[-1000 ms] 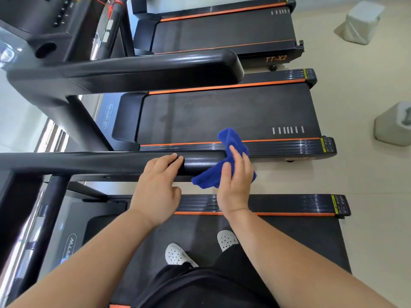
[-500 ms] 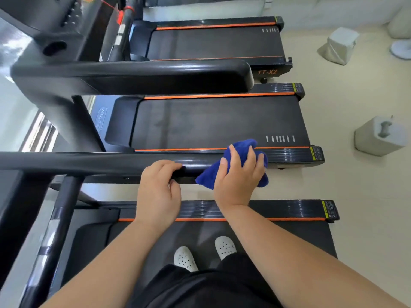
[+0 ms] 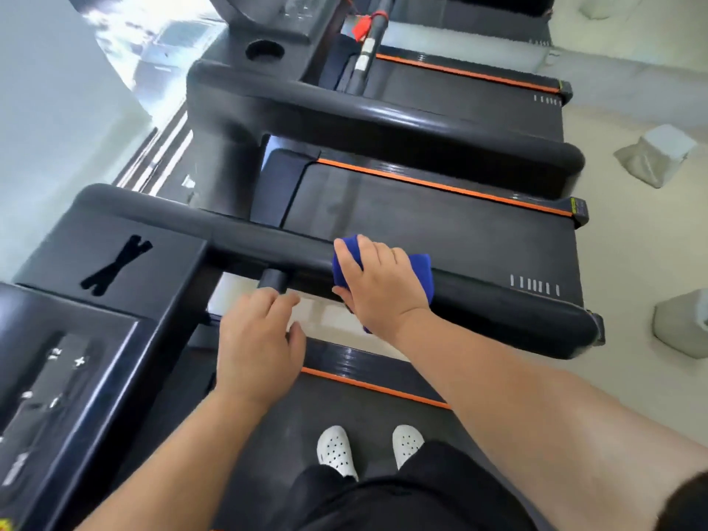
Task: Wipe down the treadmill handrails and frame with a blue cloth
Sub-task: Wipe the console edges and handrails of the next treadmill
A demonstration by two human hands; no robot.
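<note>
Beige flooring (image 3: pixel 632 243), smooth and matt, fills the right side of the room. Bright window glass (image 3: pixel 57 109) takes up the left.

Row of black treadmills, side by side, each deck edged with an orange stripe (image 3: pixel 440 185).
- Near treadmill belt (image 3: pixel 344 412): dark, dull surface; a person stands on it in white perforated shoes (image 3: pixel 335 452).
- Neighbouring belt (image 3: pixel 440 231): same dark finish, with a set of short white bars printed near its end.
- Near handrail (image 3: pixel 509 306): thick, rounded, satin black, running from the console out to the right.
- Far handrail (image 3: pixel 402 128): same shape, glossier where window light strikes it.
- Console (image 3: pixel 153 274): flat black top with an X-shaped recess; a button panel (image 3: pixel 49 377) sits below it, markings blurred.
- Cup holder (image 3: pixel 264 51): round well in the next console.

Two grey blocks (image 3: pixel 659 155) (image 3: pixel 682 323) rest on the floor beyond the deck ends, well apart.

Right hand (image 3: pixel 379 289): laid over the near handrail about midway along, fingers curled round the blue cloth (image 3: pixel 421 270) and pressing it onto the rail's top.

Left hand (image 3: pixel 256 339): below the rail, holding nothing, fingers loosely bent toward a short black stub (image 3: pixel 272 279) under the rail; contact cannot be told.

Red clip (image 3: pixel 362 24): hanging by the far console.
</note>
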